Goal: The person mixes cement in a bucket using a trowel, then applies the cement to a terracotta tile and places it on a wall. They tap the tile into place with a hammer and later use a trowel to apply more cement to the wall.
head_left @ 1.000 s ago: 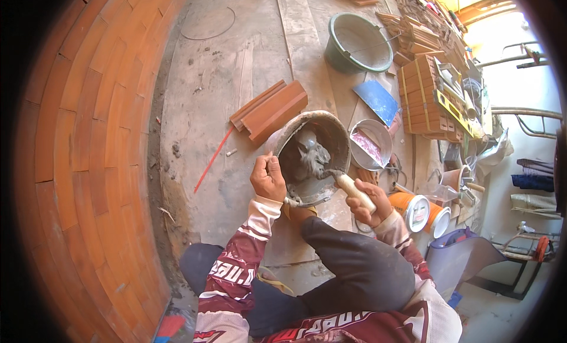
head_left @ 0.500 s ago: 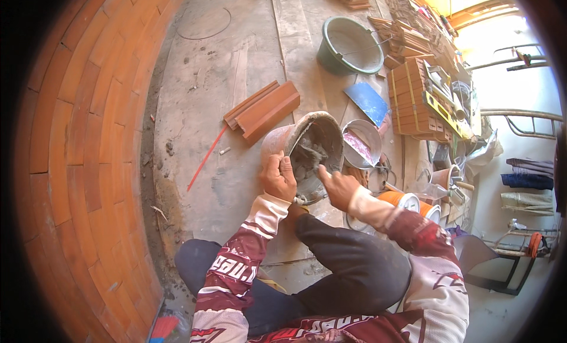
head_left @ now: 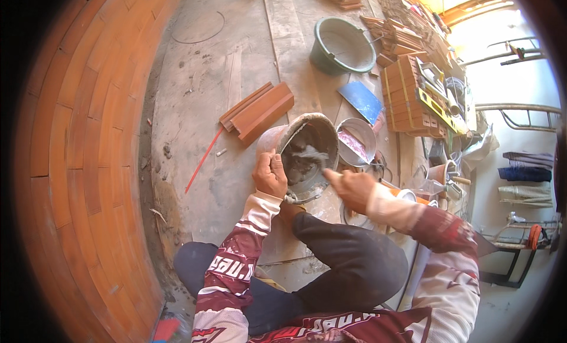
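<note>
Your left hand [head_left: 270, 176] comes up from the lower edge with the forearm nearly straight, and it clamps the near-left rim of the bucket [head_left: 270, 139], thumb along the edge at the mouth and fingers bent down against the outer wall. Your right hand [head_left: 352, 189] reaches in from the lower right, elbow out wide and forearm slanting across above your raised knee [head_left: 348, 248]; its knuckles face up and its fingertips point toward the bucket's right side. Its fingers look folded in, but the hand is blurred and the palm is turned away, so I cannot tell what it grips. The bucket is in front of your shins, near the middle of the view, tilted so that its mouth faces you and slightly right. Its rim and outside are crusted with pale grey residue. Inside, wet grey mortar [head_left: 304, 166] lies in an uneven heap, with a lighter smear near the centre and splashes up the wall. Just beyond the bucket, to its left, lie reddish clay blocks [head_left: 260, 116]; a pale round pail [head_left: 362, 130] stands just to its right.
</note>
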`<state>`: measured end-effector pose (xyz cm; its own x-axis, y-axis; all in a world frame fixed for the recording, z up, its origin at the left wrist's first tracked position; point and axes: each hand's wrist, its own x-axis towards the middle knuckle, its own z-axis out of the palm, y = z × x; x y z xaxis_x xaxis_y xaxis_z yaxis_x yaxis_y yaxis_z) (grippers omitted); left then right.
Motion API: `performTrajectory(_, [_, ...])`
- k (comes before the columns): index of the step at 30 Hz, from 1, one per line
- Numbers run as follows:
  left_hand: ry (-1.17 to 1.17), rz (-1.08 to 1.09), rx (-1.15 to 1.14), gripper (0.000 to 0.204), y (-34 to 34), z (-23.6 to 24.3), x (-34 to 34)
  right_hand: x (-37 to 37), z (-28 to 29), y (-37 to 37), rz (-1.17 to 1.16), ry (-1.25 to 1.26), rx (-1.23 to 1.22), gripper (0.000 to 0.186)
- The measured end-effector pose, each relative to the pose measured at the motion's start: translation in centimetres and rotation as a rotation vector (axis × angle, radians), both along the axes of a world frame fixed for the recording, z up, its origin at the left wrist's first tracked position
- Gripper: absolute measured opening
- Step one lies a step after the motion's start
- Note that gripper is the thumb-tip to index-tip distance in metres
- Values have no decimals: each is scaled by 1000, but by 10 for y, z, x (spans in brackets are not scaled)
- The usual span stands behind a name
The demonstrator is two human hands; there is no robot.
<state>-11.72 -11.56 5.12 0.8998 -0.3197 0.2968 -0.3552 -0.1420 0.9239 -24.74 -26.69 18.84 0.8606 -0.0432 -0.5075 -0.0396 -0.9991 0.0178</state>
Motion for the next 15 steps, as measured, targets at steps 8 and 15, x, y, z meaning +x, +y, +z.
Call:
performTrajectory(8, [99,-28,-42,19,-10,5,-8,15,-12,-58,11,77,250,48])
performTrajectory(15, [100,-14,-54,20,-1,5,1,23,-1,8,46,87,17,44])
